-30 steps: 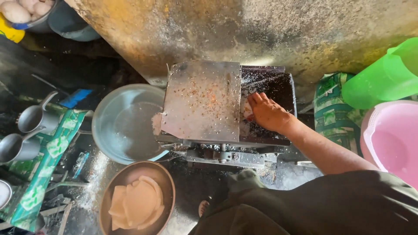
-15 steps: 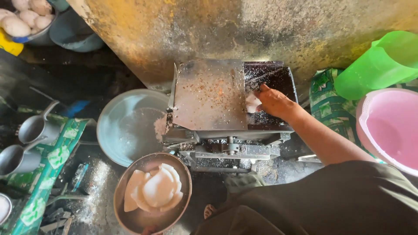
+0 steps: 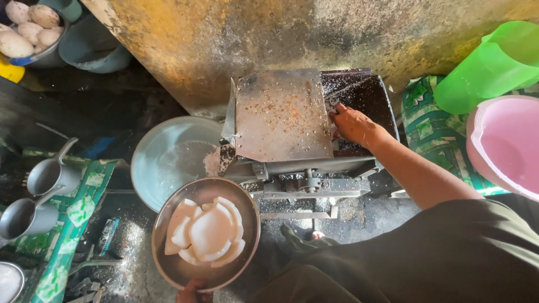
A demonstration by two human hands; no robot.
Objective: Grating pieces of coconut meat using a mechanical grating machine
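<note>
The left hand point(image 3: 193, 290) pinches the near rim of a metal bowl point(image 3: 168, 221) of white coconut pieces point(image 3: 206, 231), stiff and probably slippery. The right hand point(image 3: 352, 124) presses flat in the grater's dark hopper point(image 3: 365, 92); what it holds I cannot tell

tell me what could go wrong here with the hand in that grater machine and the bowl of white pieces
The right hand presses into the dark feed opening of the grey metal machine; fingers could get caught. The left hand grips only the edge of the round metal bowl of white coconut pieces, which could tip.
</note>
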